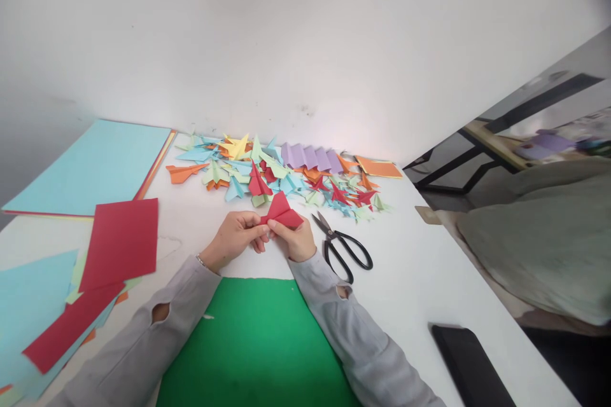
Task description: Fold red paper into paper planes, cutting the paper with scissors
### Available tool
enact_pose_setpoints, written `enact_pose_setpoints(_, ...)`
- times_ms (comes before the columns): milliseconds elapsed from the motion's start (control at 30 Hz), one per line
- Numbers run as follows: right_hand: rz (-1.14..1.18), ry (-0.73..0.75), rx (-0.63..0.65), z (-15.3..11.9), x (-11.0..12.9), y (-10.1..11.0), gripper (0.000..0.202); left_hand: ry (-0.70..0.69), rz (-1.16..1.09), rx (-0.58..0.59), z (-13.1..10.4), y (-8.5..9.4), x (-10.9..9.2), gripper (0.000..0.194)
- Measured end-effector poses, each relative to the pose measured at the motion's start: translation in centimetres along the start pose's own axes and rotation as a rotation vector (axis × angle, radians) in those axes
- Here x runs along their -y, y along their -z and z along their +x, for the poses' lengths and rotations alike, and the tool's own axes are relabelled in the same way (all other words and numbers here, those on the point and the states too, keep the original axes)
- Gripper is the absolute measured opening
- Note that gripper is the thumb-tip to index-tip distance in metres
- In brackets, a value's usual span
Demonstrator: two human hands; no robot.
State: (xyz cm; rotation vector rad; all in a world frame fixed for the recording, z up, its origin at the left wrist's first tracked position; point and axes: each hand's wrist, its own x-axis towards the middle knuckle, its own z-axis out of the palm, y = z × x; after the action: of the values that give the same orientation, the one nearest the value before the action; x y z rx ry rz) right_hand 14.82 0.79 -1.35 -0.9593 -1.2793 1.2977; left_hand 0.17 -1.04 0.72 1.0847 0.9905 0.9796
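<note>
In two hands (237, 235) (296, 240), one red paper (281, 208).

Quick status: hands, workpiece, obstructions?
Left hand and right hand both on red folded paper. Paper creased, winged. Open scissors beside right hand, not touching paper; folded-paper pile just beyond.

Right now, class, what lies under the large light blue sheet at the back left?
Red, orange and yellow paper edges show beneath the light blue sheet, along its right side; everything further under is covered.
</note>
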Motion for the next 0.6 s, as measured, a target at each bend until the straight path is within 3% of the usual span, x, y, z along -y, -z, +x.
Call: enact_pose_setpoints(600,0.068,-0.064,-0.084,0.16,-0.91,0.37,0.03,0.059,-0.002,0.004,-0.09,-0.18,-0.31,0.036)
